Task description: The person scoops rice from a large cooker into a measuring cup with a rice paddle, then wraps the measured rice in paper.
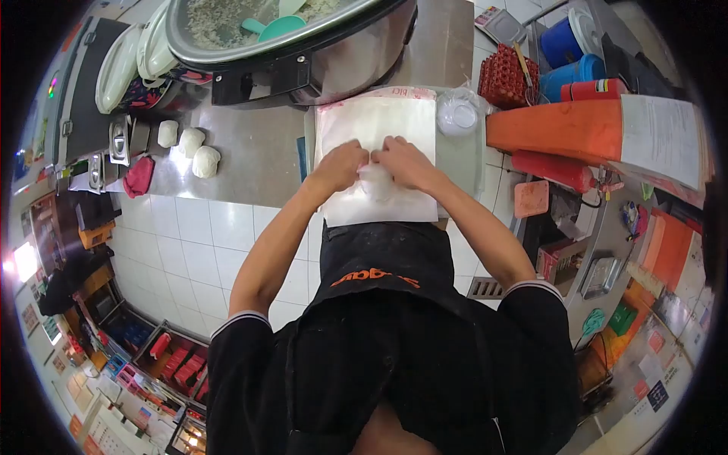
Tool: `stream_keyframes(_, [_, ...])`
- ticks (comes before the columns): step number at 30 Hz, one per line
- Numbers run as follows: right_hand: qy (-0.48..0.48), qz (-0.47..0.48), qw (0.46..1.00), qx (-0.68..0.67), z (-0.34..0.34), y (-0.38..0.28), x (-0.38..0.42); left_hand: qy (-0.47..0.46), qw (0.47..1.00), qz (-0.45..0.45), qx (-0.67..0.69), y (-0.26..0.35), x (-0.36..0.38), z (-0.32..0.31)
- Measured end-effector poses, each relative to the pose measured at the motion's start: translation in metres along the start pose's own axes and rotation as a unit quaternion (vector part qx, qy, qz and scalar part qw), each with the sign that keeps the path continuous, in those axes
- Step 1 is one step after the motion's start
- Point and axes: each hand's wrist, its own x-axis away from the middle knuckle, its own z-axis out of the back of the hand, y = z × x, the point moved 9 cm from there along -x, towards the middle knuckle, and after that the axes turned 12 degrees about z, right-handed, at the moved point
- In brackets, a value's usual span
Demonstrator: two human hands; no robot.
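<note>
My left hand (347, 164) and my right hand (404, 161) are close together over a white sheet (337, 121) at the counter's front edge. Both have their fingers bent and pinched on the top of a white, shiny bundle (375, 186), which hangs or rests just below them. Its contents are too blurred to make out. Red writing marks the far edge of the sheet. To the left, several rounded white lumps (205, 161) sit on the steel counter (250, 152).
A large steel cooker (341, 64) of rice, with a green scoop (280, 29), stands beyond the sheet. White bowls in clear plastic (458, 117) lie right of it. Farther right are a red basket (508, 76) and a fire extinguisher (553, 170). Lidded pots (121, 72) stand left.
</note>
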Motion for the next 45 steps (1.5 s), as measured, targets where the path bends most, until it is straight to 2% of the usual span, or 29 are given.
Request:
stream_keyframes(1, [0.059,0.151,0.987,0.007,0.000,-0.017,0.000,-0.088,0.996,-0.004,0.008,0.001,0.000,-0.011])
stream_keyframes(3, [0.028,0.149,0.987,-0.055,-0.006,-0.018,0.011,-0.197,0.973,-0.047,0.108,0.010,0.016,-0.008])
stream_keyframes(5, [-0.137,0.049,0.926,-0.349,-0.032,-0.018,0.029,-0.345,0.881,0.010,0.324,0.006,0.038,-0.023])
stream_keyframes(6, [-0.140,0.053,0.925,-0.349,-0.030,-0.026,0.035,-0.342,0.881,0.014,0.326,0.002,0.047,-0.026])
stream_keyframes(7, [-0.113,-0.013,0.822,-0.558,-0.032,-0.034,0.043,-0.323,0.822,0.050,0.465,-0.006,0.054,-0.029])
stream_keyframes(8, [-0.078,-0.080,0.671,-0.733,-0.034,-0.042,0.048,-0.297,0.744,0.083,0.593,-0.014,0.061,-0.034])
stream_keyframes(9, [-0.077,-0.080,0.669,-0.735,-0.033,-0.048,0.049,-0.299,0.744,0.085,0.592,-0.010,0.068,-0.047])
stream_keyframes(11, [-0.017,-0.076,0.594,-0.800,-0.024,-0.056,0.045,-0.185,0.541,0.092,0.815,-0.005,0.064,-0.058])
stream_keyframes(13, [-0.002,-0.070,0.603,-0.795,-0.029,-0.061,0.041,-0.143,0.547,0.093,0.820,-0.007,0.062,-0.064])
stream_keyframes(15, [0.006,-0.064,0.609,-0.790,-0.036,-0.061,0.039,-0.016,0.637,0.043,0.770,-0.015,0.064,-0.042])
stream_keyframes(16, [0.028,-0.084,0.645,-0.759,-0.039,-0.052,0.040,-0.010,0.678,0.058,0.732,-0.021,0.068,-0.037])
stream_keyframes(17, [0.051,-0.104,0.680,-0.724,-0.041,-0.044,0.043,-0.006,0.677,0.058,0.733,-0.018,0.071,-0.025])
stream_keyframes(18, [0.047,-0.102,0.682,-0.723,-0.043,-0.043,0.044,-0.017,0.724,0.120,0.679,-0.016,0.075,-0.017])
stream_keyframes(20, [0.118,-0.150,0.785,-0.590,-0.038,-0.021,0.049,-0.036,0.767,0.214,0.604,-0.021,0.082,-0.018])
stream_keyframes(21, [0.090,-0.173,0.840,-0.506,-0.029,-0.022,0.050,-0.033,0.794,0.218,0.566,-0.018,0.085,-0.013])
stream_keyframes(22, [0.064,-0.189,0.886,-0.419,-0.012,-0.030,0.049,-0.045,0.847,0.191,0.493,-0.011,0.085,-0.009])
stream_keyframes(23, [0.049,-0.176,0.902,-0.391,0.007,-0.047,0.044,0.049,0.909,0.120,0.397,0.000,0.089,0.001])
stream_keyframes(27, [0.042,-0.104,0.905,-0.410,0.026,-0.085,0.035,0.019,0.890,0.235,0.389,0.026,0.097,0.030])
stream_keyframes(28, [0.067,-0.073,0.862,-0.496,0.013,-0.082,0.034,-0.002,0.861,0.239,0.448,0.020,0.095,0.025])
stream_keyframes(29, [0.065,-0.070,0.865,-0.493,-0.001,-0.075,0.032,-0.026,0.828,0.238,0.507,0.016,0.093,0.017])
stream_keyframes(31, [0.096,-0.076,0.776,-0.619,-0.020,-0.065,0.032,-0.002,0.818,0.201,0.540,0.008,0.096,0.014])
stream_keyframes(33, [0.076,-0.105,0.762,-0.635,-0.023,-0.069,0.032,-0.080,0.755,0.205,0.617,0.010,0.107,0.002])
stream_keyframes(35, [0.057,-0.136,0.746,-0.649,-0.035,-0.069,0.029,-0.120,0.751,0.200,0.618,0.008,0.115,-0.006])
stream_keyframes(37, [0.099,-0.067,0.890,-0.440,-0.037,-0.054,0.023,-0.206,0.745,0.182,0.607,0.016,0.120,-0.021])
stream_keyframes(39, [0.086,-0.076,0.911,-0.397,-0.043,-0.049,0.021,-0.220,0.776,0.147,0.573,0.029,0.122,-0.010])
stream_keyframes(41, [0.107,-0.001,0.960,-0.259,-0.029,-0.057,0.014,-0.209,0.849,0.127,0.469,0.029,0.118,-0.003])
stream_keyframes(42, [0.102,-0.012,0.973,-0.208,-0.028,-0.052,0.015,-0.113,0.920,0.112,0.359,0.018,0.113,0.005])
stream_keyframes(43, [0.100,-0.018,0.973,-0.207,-0.026,-0.049,0.016,-0.118,0.918,0.110,0.362,0.018,0.114,0.000])
stream_keyframes(45, [0.244,0.095,0.961,-0.083,0.019,-0.061,0.016,0.040,0.872,0.250,0.418,-0.023,0.116,0.015])
